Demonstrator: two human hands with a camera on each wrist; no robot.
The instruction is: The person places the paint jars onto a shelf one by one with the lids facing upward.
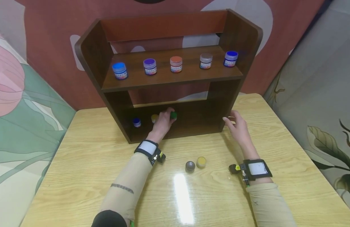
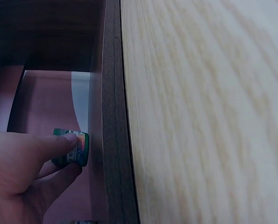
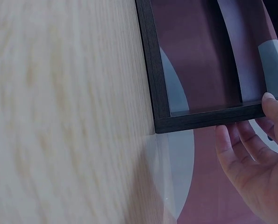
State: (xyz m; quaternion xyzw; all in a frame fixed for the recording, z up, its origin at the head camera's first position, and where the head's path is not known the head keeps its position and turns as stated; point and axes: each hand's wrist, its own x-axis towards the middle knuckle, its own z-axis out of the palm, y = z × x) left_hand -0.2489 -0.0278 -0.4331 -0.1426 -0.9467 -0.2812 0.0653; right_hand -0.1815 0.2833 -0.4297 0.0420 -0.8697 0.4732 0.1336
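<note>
A dark brown wooden shelf (image 1: 175,81) with two levels stands on the table. My left hand (image 1: 163,123) reaches into its lower level and pinches a small paint jar (image 1: 173,115) with a green lid between thumb and fingers. In the left wrist view this green jar (image 2: 74,148) is close to the shelf's bottom board, and I cannot tell whether it touches. Beside that hand stand a yellow-lidded jar (image 1: 154,118), partly hidden, and a dark blue jar (image 1: 137,122). My right hand (image 3: 255,158) holds the shelf's right side panel, thumb on one face and fingers on the other.
On the upper level stand several paint jars: light blue (image 1: 119,71), purple (image 1: 150,66), orange-red (image 1: 176,64), grey-brown (image 1: 206,61) and blue (image 1: 231,59). A grey-lidded jar (image 1: 190,166) and another yellow-lidded jar (image 1: 201,162) are on the wooden table (image 1: 78,176) in front.
</note>
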